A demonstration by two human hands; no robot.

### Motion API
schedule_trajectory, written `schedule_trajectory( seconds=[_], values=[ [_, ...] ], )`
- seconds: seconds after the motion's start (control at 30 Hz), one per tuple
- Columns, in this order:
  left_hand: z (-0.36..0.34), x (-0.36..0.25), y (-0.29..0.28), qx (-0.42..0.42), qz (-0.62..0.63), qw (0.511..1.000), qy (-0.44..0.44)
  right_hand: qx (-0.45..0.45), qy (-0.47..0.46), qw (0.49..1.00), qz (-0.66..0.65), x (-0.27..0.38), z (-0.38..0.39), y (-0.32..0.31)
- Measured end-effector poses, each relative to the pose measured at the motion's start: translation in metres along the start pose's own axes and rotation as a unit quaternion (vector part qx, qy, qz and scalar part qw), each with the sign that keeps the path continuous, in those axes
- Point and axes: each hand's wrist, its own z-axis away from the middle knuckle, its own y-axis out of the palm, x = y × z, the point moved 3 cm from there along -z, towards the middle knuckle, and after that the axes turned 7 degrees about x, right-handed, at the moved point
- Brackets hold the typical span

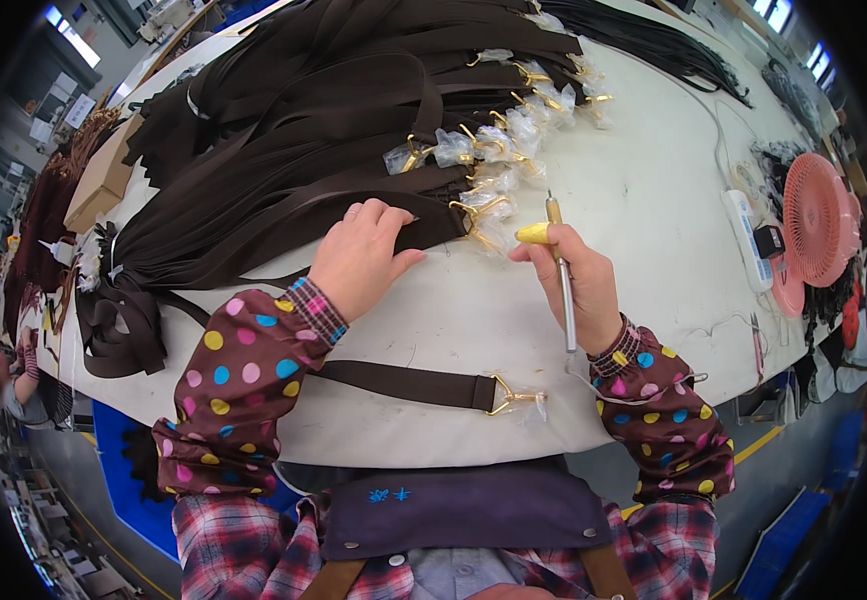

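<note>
pale worktable (644, 200) fills most of the frame, with a pink fan (816, 215) standing near its right edge. across the upper left and centre we have a heap of dark brown straps (284, 110), their gold clasps (473, 213) partly wrapped in clear plastic. our left hand (362, 258) rests palm down on the nearest straps, fingers lightly bent, thumb apart. our right hand (592, 285), right of centre, grips a slim corded tool (567, 305), tip upward. one single strap (404, 384) lies at lower centre.

A white table (654, 230) holds a big heap of dark brown straps (284, 120). One more strap (404, 383) lies near the front edge. A white power strip (747, 235) lies on the right.
</note>
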Motion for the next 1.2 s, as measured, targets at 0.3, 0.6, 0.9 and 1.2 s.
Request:
schedule_trajectory(
  seconds=[0.3, 0.6, 0.9, 1.2],
  values=[
    [-0.001, 0.006, 0.022, 0.025, 0.287, 0.957, -0.013, 0.086, -0.103, 0.981, 0.139, -0.007, -0.026, 0.016],
    [0.028, -0.001, 0.026, 0.069, 0.309, 0.949, -0.004, 0.125, -0.097, 0.979, 0.126, -0.007, -0.012, 0.025],
    [0.046, 0.032, -0.021, -0.166, -0.034, 0.985, -0.014, 0.067, -0.07, 0.983, 0.154, -0.011, 0.001, 0.006],
    [0.024, 0.036, -0.007, -0.08, -0.066, 0.994, 0.022, 0.034, -0.072, 0.986, 0.149, -0.013, -0.014, 0.006]
  ],
)
